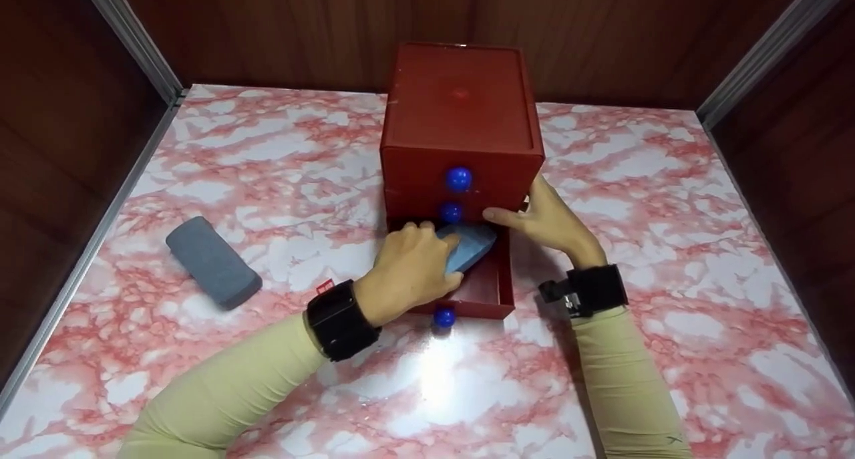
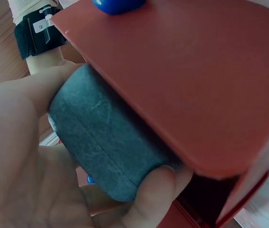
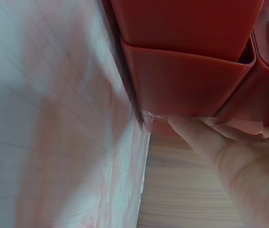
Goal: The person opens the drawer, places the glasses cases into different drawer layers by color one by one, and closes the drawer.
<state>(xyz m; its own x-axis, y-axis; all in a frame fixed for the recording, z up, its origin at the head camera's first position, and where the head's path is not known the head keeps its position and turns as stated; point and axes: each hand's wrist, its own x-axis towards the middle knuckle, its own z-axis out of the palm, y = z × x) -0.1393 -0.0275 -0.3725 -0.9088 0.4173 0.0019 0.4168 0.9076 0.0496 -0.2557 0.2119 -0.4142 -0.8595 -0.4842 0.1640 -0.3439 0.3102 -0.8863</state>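
Observation:
My left hand [image 1: 414, 266] is inside the pulled-out bottom drawer [image 1: 506, 278] of a red drawer box [image 1: 461, 98]. It grips a blue-grey case [image 1: 473, 244], long and rounded with a seam, like a glasses case. In the left wrist view, thumb and fingers wrap the case [image 2: 103, 135] just under a red drawer front. My right hand [image 1: 558, 220] rests against the right side of the box, its thumb on the front face. Extended fingers touch the red plastic in the right wrist view, where part of the hand [image 3: 248, 161] runs past the frame's edge.
A second, grey case [image 1: 214, 262] lies on the pink-and-white marbled table [image 1: 300, 172], left of the box. Blue ball knobs mark the upper drawer [image 1: 458, 179], the middle one and the bottom one [image 1: 444, 317]. Brown wooden panels [image 1: 300, 31] enclose the table at the back and sides.

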